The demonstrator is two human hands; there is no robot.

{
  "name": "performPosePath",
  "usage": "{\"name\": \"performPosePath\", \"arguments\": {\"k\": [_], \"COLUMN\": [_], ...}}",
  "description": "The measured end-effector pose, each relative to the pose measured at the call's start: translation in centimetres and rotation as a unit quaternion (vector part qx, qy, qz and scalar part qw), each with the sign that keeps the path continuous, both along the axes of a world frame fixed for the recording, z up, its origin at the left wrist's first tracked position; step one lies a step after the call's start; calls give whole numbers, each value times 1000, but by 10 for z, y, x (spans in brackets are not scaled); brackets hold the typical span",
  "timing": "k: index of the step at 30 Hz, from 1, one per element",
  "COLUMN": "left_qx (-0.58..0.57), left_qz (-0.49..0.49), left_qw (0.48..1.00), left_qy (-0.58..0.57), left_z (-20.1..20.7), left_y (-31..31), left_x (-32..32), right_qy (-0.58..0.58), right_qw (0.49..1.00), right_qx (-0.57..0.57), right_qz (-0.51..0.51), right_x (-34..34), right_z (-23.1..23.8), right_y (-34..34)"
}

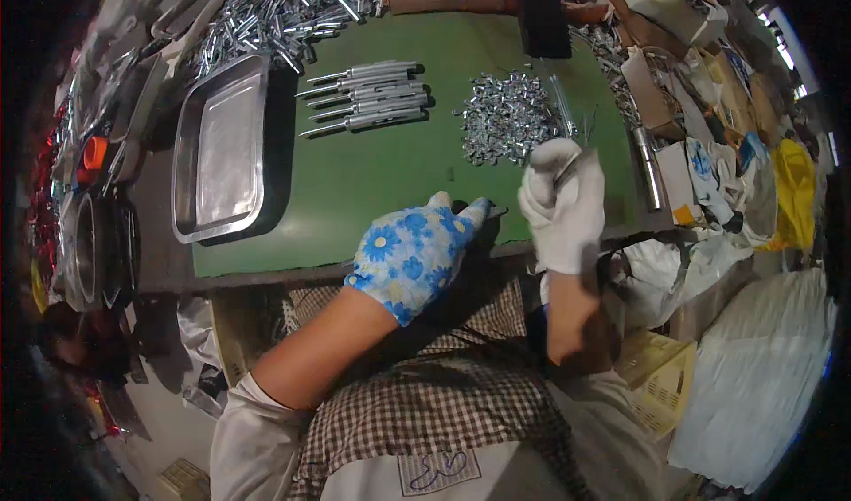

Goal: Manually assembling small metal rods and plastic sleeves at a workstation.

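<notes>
My left hand (412, 257), in a white glove with blue flowers, is closed near the front edge of the green mat (355, 195). A small grey tip (499, 210) shows beside its fingertips; the rest is hidden. To its right, my right hand (564, 201), in a white glove, is curled above the mat, with a thin dark piece (566, 169) showing at its fingers. Just beyond the right hand lies a heap of small metal parts (505, 118). Several silver pen-shaped tools (372, 97) lie side by side at the mat's far left, their thin points facing left.
An oblong metal tray (183, 160) stands on the mat's left side. Behind it is a big pile of metal tubes (288, 18). Thin rods (562, 102) lie beside the heap, and a metal cylinder (648, 168) at the right edge. Cloths and a yellow glove (795, 191) lie farther right.
</notes>
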State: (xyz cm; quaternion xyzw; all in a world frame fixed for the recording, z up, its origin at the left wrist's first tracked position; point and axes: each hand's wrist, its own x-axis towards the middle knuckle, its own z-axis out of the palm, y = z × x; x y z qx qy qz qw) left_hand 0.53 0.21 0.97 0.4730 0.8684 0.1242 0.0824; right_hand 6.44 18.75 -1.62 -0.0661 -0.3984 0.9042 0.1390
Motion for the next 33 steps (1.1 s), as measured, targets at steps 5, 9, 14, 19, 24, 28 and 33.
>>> {"name": "performPosePath", "arguments": {"k": [5,9,14,19,24,28,33], "left_qx": [-26,-1,-51,-69,-47,-58,-80], "left_qz": [-6,-10,-27,-55,-36,-35,-41], "left_qw": [1000,999,998,996,998,998,996], "left_qy": [-9,30,3,27,13,6,0], "left_z": [-3,-11,4,7,5,2,10], "left_y": [0,-3,5,6,5,6,20], "left_x": [-4,-3,-8,-6,-6,-5,-7], "right_qy": [70,72,6,61,112,10,19], "right_qw": [993,993,979,993,982,985,989], "right_qx": [-70,-54,175,-22,-124,125,89], "right_qz": [-63,-72,-105,-98,-92,-116,-115], "right_x": [-23,-22,-19,-21,-24,-22,-19], "right_z": [-21,-18,-19,-17,-23,-16,-18], "right_y": [-25,-34,-39,-31,-29,-41,-39]}}
